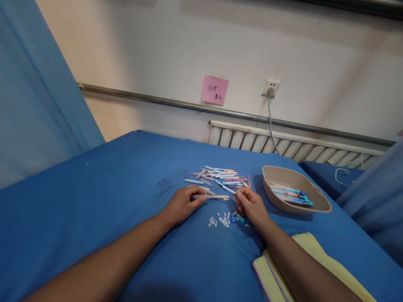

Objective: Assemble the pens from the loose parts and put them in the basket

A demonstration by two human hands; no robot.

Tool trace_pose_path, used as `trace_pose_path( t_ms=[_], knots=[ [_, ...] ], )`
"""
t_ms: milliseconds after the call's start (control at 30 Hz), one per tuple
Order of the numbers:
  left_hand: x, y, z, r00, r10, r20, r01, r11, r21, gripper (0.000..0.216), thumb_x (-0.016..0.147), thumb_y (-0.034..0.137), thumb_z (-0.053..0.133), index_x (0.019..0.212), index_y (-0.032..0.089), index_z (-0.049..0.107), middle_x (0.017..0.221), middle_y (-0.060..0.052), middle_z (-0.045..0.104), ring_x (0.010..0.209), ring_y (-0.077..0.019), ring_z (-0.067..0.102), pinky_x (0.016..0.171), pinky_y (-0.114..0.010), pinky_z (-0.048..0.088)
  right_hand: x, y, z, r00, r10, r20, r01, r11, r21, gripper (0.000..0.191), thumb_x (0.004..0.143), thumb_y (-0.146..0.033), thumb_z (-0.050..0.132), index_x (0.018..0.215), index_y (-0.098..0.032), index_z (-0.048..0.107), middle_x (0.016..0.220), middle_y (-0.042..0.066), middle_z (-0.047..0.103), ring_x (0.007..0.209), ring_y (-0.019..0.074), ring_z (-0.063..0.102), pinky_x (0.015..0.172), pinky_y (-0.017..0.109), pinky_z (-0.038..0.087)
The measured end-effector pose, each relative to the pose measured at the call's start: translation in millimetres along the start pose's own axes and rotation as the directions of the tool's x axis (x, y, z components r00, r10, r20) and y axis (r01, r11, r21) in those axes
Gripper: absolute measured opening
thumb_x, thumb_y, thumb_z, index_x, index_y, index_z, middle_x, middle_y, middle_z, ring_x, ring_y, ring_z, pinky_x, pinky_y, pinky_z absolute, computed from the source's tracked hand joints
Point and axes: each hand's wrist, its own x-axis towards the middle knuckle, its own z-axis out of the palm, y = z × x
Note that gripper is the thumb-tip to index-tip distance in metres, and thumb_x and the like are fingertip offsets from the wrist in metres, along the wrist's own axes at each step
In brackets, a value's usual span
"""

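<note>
My left hand (182, 204) rests on the blue sheet (110, 201), its fingers pinched on one end of a pale pen barrel (214, 196) that lies flat and points right. My right hand (252, 205) is curled just right of the barrel's tip, pinching something small that I cannot make out. Behind both hands lies a loose heap of pens (220, 176). Small white and blue caps (225, 219) are scattered between my wrists.
A beige tray (315, 205) with several blue pens stands at the right. Yellow notebooks (270, 272) lie under my right forearm. A radiator (296, 144), a wall socket with a cable (270, 89) and a pink note (215, 90) are behind. Blue curtains hang left and right.
</note>
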Motion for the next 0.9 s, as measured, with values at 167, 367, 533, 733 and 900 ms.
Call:
trace_pose_path(
  t_ms=[167, 367, 533, 733, 900],
  knots=[
    [1, 0, 3, 0.999, -0.026, 0.041, 0.026, 1.000, 0.008, 0.026, 0.079, 0.043, 0.055, 0.083, 0.020, 0.067, 0.078, 0.000, 0.064, 0.070, -0.0164, 0.056, 0.066, -0.025, 0.041, 4, -1, -9, 0.997, -0.008, -0.072, 0.015, 0.996, 0.092, 0.033, 0.072, -0.050, 0.062, 0.073, -0.019, 0.051, 0.046, -0.008, 0.046, 0.037, 0.0070, 0.038, 0.037, 0.018, 0.031],
    [2, 3, 5, 0.995, -0.077, 0.066, 0.079, 0.996, -0.033, 0.024, 0.073, 0.042, 0.060, 0.079, 0.020, 0.062, 0.069, 0.001, 0.059, 0.062, -0.0147, 0.051, 0.058, -0.023, 0.039, 10, -6, -16, 0.987, 0.003, -0.161, 0.043, 0.958, 0.282, 0.028, 0.065, -0.039, 0.071, 0.075, -0.018, 0.055, 0.051, -0.007, 0.049, 0.042, 0.0065, 0.039, 0.042, 0.019, 0.031],
    [4, 0, 6, 0.992, -0.109, 0.065, 0.114, 0.990, -0.082, 0.025, 0.072, 0.042, 0.062, 0.079, 0.019, 0.058, 0.065, 0.003, 0.057, 0.057, -0.0132, 0.049, 0.054, -0.022, 0.037, 15, -8, -23, 0.982, -0.016, -0.186, 0.096, 0.900, 0.425, 0.025, 0.062, -0.032, 0.074, 0.072, -0.018, 0.057, 0.055, -0.005, 0.049, 0.047, 0.0069, 0.041, 0.046, 0.019, 0.032],
    [6, -3, 3, 0.986, -0.167, 0.025, 0.168, 0.963, -0.209, 0.034, 0.074, 0.046, 0.060, 0.092, 0.018, 0.057, 0.077, -0.001, 0.064, 0.068, -0.0163, 0.058, 0.062, -0.027, 0.045, 17, -8, -26, 0.970, -0.015, -0.242, 0.126, 0.883, 0.453, 0.025, 0.060, -0.031, 0.076, 0.071, -0.018, 0.059, 0.053, -0.005, 0.048, 0.049, 0.0079, 0.041, 0.045, 0.020, 0.031],
    [12, -19, -6, 0.978, -0.181, -0.106, 0.159, 0.970, -0.186, 0.043, 0.078, 0.050, 0.052, 0.103, 0.016, 0.057, 0.084, -0.004, 0.066, 0.069, -0.0169, 0.060, 0.067, -0.029, 0.048, 16, -8, -24, 0.968, 0.018, -0.249, 0.124, 0.831, 0.542, 0.025, 0.057, -0.027, 0.079, 0.071, -0.017, 0.061, 0.057, -0.005, 0.051, 0.049, 0.0065, 0.042, 0.045, 0.019, 0.031]
  ],
)
